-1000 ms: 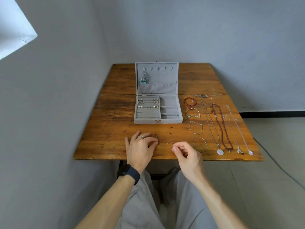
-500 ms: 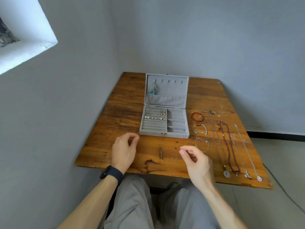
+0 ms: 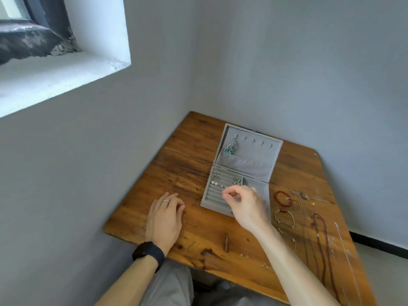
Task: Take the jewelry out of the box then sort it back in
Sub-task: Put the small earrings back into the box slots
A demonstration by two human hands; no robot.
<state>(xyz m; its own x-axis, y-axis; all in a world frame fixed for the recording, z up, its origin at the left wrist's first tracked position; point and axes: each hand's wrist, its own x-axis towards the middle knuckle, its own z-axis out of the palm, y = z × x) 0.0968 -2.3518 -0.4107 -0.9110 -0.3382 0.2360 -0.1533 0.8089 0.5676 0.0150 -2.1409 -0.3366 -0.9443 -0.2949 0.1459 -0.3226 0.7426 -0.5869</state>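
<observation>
Head view: jewelry box (image 3: 237,208) is sitting open on the desk (image 3: 198,230), lid (image 3: 254,153) standing up at the far side; a turquoise necklace (image 3: 230,147) is hanging off the leftmost lid hook into the pocket; pearl earrings (image 3: 214,183) and more small earrings (image 3: 237,180) are already sitting in the far rows of the slotted tray (image 3: 217,195).

Right hand (image 3: 245,204) is hovering over that tray; grip is thumb pressed against forefinger (image 3: 225,192), other fingers curled; whether a stud is in the pinch is too small to tell.

Left hand (image 3: 164,215) is lying palm down on the desk left of the box, fingers relaxed, holding nothing, ring (image 3: 165,201) on one finger, black watch (image 3: 149,252) on the wrist.

Key relation: the slots are running side to side across the box, and the pinch is sitting right over them, just on the near side of the pearl row; so the likely move is a short drop along the slot line; right hand is the nearer one, left is apart from the box.

Loose on the desk: tiny studs (image 3: 244,254) near the front edge under the right forearm; a brown bar-shaped piece (image 3: 226,239) beside them; red bead bracelet (image 3: 283,198), thin bracelet (image 3: 284,218), dark bead necklace (image 3: 320,239) and a silver chain (image 3: 346,250) laid out right of the box; sorting looks early, most pieces are outside the box.
</observation>
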